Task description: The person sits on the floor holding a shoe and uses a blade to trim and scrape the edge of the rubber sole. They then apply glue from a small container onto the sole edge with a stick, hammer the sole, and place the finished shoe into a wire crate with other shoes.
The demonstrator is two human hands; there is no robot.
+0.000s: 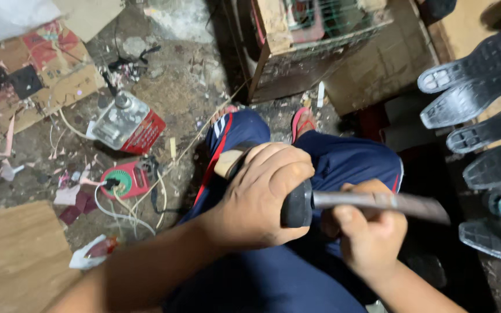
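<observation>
My left hand (262, 194) is closed over a black shoe sole (296, 206) that rests on my lap, pressing it against my knee; a pale part of the shoe (227, 162) shows at the far side of the hand. My right hand (366, 232) grips a long flat metal blade (389, 203) whose end meets the edge of the sole. I sit with both legs in dark blue trousers (349, 159) with red and white stripes.
Several black shoe soles (471, 98) lie in a row at the right. A red-based tin with a lid (126, 124) and a small red device with cables (126, 179) sit on the dirty floor at left. A wooden board (13, 255) lies at lower left, a wooden crate (302, 46) ahead.
</observation>
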